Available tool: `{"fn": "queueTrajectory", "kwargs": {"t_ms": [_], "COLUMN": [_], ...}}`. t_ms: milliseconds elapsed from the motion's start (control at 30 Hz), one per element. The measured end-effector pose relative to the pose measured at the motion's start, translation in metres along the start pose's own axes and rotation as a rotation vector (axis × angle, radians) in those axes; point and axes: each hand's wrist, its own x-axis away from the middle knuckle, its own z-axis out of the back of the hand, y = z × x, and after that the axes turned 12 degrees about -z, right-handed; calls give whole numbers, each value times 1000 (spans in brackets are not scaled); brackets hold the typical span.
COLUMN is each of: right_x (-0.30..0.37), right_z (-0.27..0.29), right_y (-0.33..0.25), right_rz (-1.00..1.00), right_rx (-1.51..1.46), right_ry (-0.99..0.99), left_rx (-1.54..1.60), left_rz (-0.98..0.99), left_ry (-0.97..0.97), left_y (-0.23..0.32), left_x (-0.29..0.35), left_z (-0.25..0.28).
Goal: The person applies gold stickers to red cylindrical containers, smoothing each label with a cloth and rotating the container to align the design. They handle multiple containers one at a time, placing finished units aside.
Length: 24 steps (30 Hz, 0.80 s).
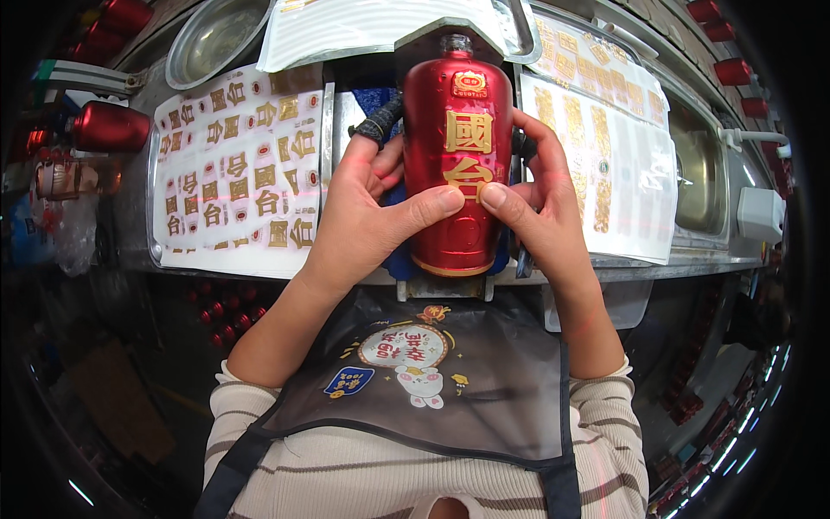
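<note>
A glossy red bottle (425,164) lies neck-away in a metal holder (445,287) in front of me, with large gold characters (468,132) and a small gold emblem (469,83) down its front. My left hand (372,195) grips its left side, the fingers going behind it. Along the right side my right hand (546,203) is closed in the same way. Both thumbs press on the lower gold character, their tips close together and covering part of it. Dark wrapping shows on a left finger. The fingertips behind the bottle are hidden.
Sheets of gold character stickers (233,164) lie left, and more gold sticker sheets (575,147) lie right. A metal bowl (214,43) and a striped white sheet (346,35) are at the back. Another red bottle (112,126) lies far left; a sink (699,173) is at right.
</note>
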Motion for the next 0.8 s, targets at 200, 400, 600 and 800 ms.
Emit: {"fn": "queueTrajectory", "kwargs": {"t_ms": [200,400,600,800], "right_x": [2,2,2,-28], "right_z": [-1,2,1,74], "right_y": [-2,-4,-4,5], "right_rz": [-8,-29,-19,-220], "right_rx": [24,63,75,-612], "right_ry": [24,16,79,149], "left_rx": [11,24,21,-89], "left_rz": [10,4,-10,11], "left_ry": [-11,0,-11,-46], "left_y": [1,1,1,6], "left_x": [-1,-1,0,0], "left_z": [2,0,0,-6]}}
